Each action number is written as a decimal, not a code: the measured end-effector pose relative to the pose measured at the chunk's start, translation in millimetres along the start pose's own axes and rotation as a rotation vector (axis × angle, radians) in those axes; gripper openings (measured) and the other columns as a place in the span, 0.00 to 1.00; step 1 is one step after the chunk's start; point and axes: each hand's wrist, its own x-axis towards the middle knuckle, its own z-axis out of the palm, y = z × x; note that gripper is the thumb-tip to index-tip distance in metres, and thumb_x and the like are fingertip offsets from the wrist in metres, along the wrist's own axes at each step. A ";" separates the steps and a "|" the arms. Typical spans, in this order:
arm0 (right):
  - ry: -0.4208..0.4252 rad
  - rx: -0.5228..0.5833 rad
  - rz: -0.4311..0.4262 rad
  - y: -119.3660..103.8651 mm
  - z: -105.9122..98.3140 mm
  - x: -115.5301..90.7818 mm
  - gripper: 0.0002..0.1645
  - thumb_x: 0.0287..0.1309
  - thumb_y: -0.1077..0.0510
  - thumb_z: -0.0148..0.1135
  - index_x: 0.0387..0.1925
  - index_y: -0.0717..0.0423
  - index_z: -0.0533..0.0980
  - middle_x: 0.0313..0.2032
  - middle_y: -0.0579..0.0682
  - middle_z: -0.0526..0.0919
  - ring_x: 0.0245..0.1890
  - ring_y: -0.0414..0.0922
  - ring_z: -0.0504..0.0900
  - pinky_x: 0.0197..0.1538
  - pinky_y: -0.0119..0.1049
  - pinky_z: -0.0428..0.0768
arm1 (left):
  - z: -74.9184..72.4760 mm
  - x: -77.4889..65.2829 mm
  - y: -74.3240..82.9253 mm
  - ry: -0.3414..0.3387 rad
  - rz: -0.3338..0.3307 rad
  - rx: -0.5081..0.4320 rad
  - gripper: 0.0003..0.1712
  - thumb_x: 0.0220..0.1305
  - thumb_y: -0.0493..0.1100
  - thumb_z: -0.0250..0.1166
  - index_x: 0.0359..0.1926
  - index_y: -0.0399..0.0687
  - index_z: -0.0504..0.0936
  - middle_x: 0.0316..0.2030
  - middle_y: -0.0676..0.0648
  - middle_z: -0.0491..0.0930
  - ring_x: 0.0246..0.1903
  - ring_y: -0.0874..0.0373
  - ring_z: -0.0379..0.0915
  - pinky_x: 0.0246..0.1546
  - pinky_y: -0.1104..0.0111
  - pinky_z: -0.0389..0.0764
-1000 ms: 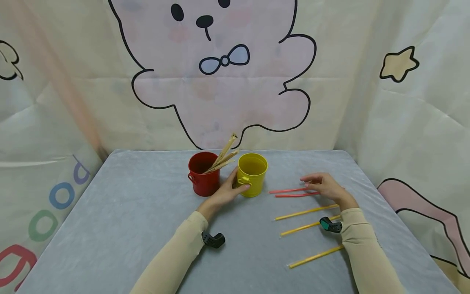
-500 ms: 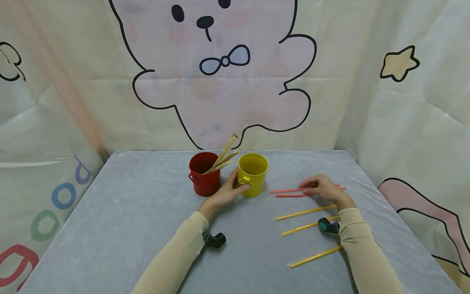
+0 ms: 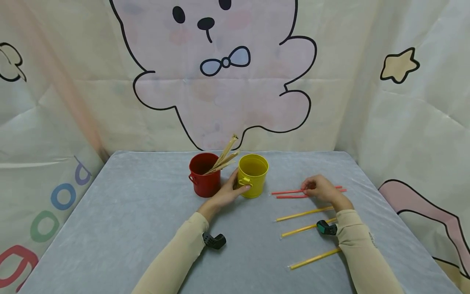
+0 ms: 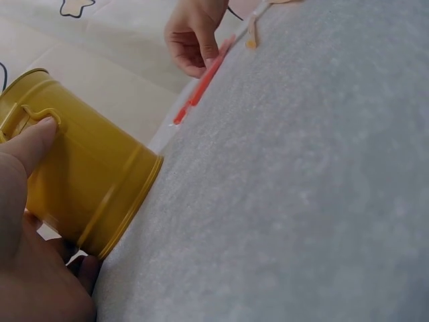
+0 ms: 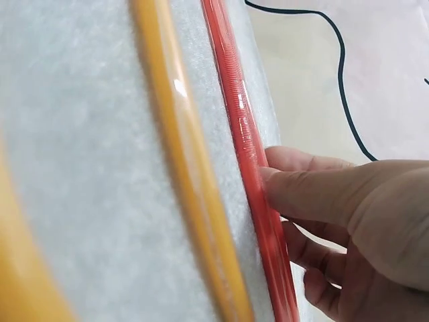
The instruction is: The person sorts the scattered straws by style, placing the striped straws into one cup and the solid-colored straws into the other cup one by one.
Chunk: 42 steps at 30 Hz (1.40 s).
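My left hand (image 3: pixel 224 194) grips the small yellow bucket (image 3: pixel 258 181), its thumb on the lug at the bucket's side, as the left wrist view also shows. The bucket stands upright on the table. My right hand (image 3: pixel 323 191) pinches the farther of two red drinking straws (image 3: pixel 286 192) between thumb and fingers. In the right wrist view, the red straw (image 5: pixel 233 87) shows a ribbed bend and a clear wrapper. A second red straw (image 3: pixel 291 197) lies just nearer to me, partly hidden by the hand.
Left of the yellow bucket stands a red bucket (image 3: pixel 205 185) with several wrapped pale sticks (image 3: pixel 225 157) leaning out. Three yellow straws, such as the nearest one (image 3: pixel 312 260), lie on the grey-blue tablecloth (image 3: pixel 110 228), partly under the right forearm. A printed curtain (image 3: pixel 92 102) hangs behind.
My right hand has come slightly left and its fingers have closed on the farther red straw, whose left end has shifted a little. The left hand stays on the yellow bucket.
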 end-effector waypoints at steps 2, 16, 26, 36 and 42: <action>-0.011 0.013 0.001 -0.3 0.5 -0.2 0.07 0.57 0.74 0.65 0.39 0.72 0.82 0.34 0.63 0.87 0.32 0.34 0.80 0.35 0.25 0.79 | 0.2 -0.6 0.4 -0.002 0.002 0.003 0.47 0.72 0.53 0.62 0.81 0.65 0.43 0.81 0.51 0.46 0.81 0.51 0.41 0.81 0.48 0.44; 0.235 -0.129 0.046 -10.8 -11.3 -4.2 0.08 0.64 0.68 0.63 0.44 0.64 0.84 0.38 0.60 0.85 0.37 0.47 0.77 0.33 0.30 0.72 | -0.6 -1.5 2.2 0.001 -0.006 0.008 0.47 0.71 0.54 0.63 0.81 0.67 0.44 0.81 0.52 0.46 0.81 0.52 0.39 0.81 0.47 0.43; 0.461 0.015 -0.098 -29.4 -14.2 -3.4 0.09 0.64 0.68 0.65 0.45 0.67 0.83 0.38 0.63 0.85 0.35 0.24 0.74 0.36 0.22 0.75 | 0.3 -2.1 2.2 0.004 0.001 -0.001 0.47 0.72 0.53 0.63 0.81 0.66 0.45 0.81 0.52 0.47 0.81 0.51 0.40 0.80 0.46 0.44; 0.555 0.259 -0.164 -55.2 -18.8 -7.0 0.10 0.63 0.70 0.64 0.44 0.75 0.79 0.33 0.31 0.82 0.35 0.24 0.79 0.37 0.16 0.77 | 0.8 -2.1 1.0 0.004 -0.014 0.001 0.47 0.71 0.54 0.63 0.81 0.67 0.45 0.81 0.52 0.47 0.81 0.52 0.40 0.80 0.47 0.45; 0.568 0.455 -0.201 -61.0 -20.2 -8.8 0.07 0.64 0.70 0.63 0.43 0.71 0.78 0.34 0.31 0.84 0.36 0.28 0.81 0.40 0.18 0.78 | 0.2 -2.1 0.8 -0.001 -0.011 0.000 0.47 0.71 0.55 0.63 0.80 0.68 0.44 0.81 0.53 0.46 0.81 0.52 0.40 0.80 0.47 0.44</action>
